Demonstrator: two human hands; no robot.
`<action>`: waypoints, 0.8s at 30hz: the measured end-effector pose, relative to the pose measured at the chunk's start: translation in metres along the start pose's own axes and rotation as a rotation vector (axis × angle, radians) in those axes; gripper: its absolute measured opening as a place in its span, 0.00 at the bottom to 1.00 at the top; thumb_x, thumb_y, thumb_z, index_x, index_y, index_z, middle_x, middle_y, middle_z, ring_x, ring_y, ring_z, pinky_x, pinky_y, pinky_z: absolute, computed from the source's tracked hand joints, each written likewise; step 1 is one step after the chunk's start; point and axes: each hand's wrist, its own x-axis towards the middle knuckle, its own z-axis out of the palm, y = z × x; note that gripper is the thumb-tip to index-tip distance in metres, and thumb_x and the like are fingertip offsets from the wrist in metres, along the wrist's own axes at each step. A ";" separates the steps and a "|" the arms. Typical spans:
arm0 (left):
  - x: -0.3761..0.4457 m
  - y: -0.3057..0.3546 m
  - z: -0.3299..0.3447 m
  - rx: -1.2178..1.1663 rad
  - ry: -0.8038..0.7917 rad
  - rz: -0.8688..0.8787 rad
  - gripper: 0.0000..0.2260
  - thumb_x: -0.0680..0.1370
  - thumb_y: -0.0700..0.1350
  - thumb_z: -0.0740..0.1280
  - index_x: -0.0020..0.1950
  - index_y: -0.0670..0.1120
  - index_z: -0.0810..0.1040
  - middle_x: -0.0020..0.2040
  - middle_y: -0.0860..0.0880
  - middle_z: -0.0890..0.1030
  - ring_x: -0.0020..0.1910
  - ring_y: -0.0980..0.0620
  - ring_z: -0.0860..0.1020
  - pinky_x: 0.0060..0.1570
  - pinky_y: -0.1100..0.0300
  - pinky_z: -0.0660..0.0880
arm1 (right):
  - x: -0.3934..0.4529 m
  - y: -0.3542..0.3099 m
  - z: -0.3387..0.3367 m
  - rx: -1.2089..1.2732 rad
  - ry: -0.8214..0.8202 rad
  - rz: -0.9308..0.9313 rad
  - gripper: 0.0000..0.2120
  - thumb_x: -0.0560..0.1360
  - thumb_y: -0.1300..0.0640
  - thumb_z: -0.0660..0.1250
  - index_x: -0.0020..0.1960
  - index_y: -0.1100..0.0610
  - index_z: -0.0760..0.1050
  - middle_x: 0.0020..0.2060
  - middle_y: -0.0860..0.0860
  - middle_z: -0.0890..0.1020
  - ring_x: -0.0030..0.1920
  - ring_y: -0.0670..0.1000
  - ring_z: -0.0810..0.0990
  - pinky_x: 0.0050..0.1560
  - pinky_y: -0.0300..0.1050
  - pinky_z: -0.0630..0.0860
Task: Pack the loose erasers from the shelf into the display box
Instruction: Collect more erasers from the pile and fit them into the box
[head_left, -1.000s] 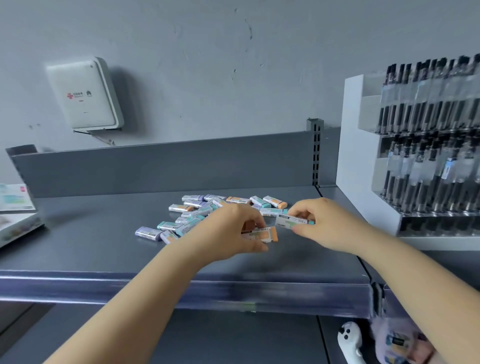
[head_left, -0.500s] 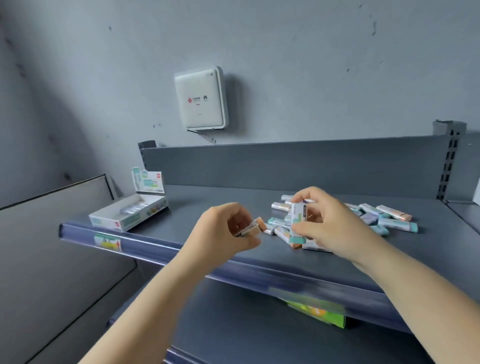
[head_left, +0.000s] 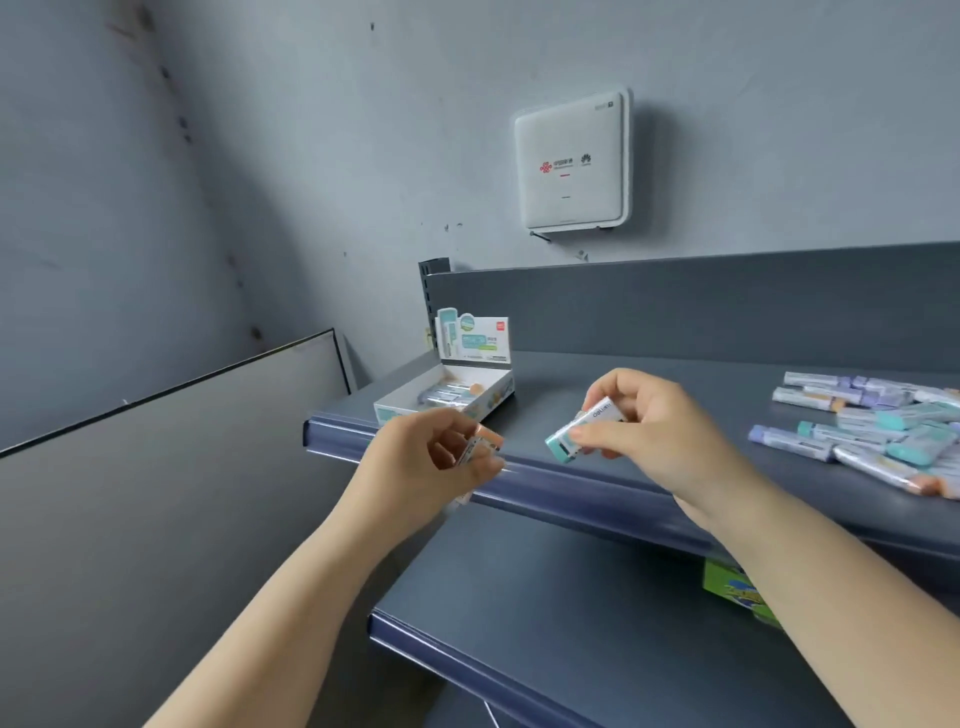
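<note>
Left hand (head_left: 441, 457) pinches orange eraser (head_left: 480, 444); right hand (head_left: 639, 426) grips teal eraser (head_left: 582, 428). Display box (head_left: 447, 400) just beyond left fingers; loose pinch risks dropping off shelf (head_left: 675, 395) edge.

We see a dark grey shelf (head_left: 675, 374), a white box (head_left: 447, 402) with teal print, teal, lilac and orange-tipped erasers (head_left: 872, 431), and a white wall unit (head_left: 569, 163) with a red logo.

Display box (head_left: 452, 400) left of erasers (head_left: 862, 431)
</note>
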 end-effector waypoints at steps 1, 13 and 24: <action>0.000 -0.008 -0.007 -0.013 0.010 -0.011 0.08 0.68 0.46 0.75 0.37 0.57 0.79 0.31 0.56 0.78 0.29 0.60 0.71 0.31 0.72 0.68 | 0.003 0.000 0.009 0.009 0.004 0.001 0.09 0.68 0.66 0.71 0.38 0.56 0.72 0.36 0.54 0.81 0.37 0.50 0.77 0.39 0.43 0.73; 0.022 -0.086 -0.061 -0.188 0.024 -0.122 0.07 0.66 0.42 0.76 0.39 0.49 0.79 0.38 0.47 0.83 0.32 0.57 0.75 0.32 0.73 0.72 | 0.055 0.006 0.094 0.082 0.045 0.013 0.08 0.69 0.67 0.70 0.38 0.56 0.75 0.38 0.51 0.82 0.40 0.50 0.80 0.36 0.39 0.75; 0.092 -0.134 -0.090 -0.414 0.042 -0.133 0.08 0.69 0.39 0.72 0.46 0.42 0.78 0.33 0.50 0.79 0.21 0.61 0.73 0.25 0.73 0.68 | 0.138 0.011 0.127 -0.205 0.071 -0.118 0.10 0.65 0.63 0.75 0.35 0.51 0.77 0.35 0.45 0.82 0.39 0.46 0.80 0.49 0.46 0.78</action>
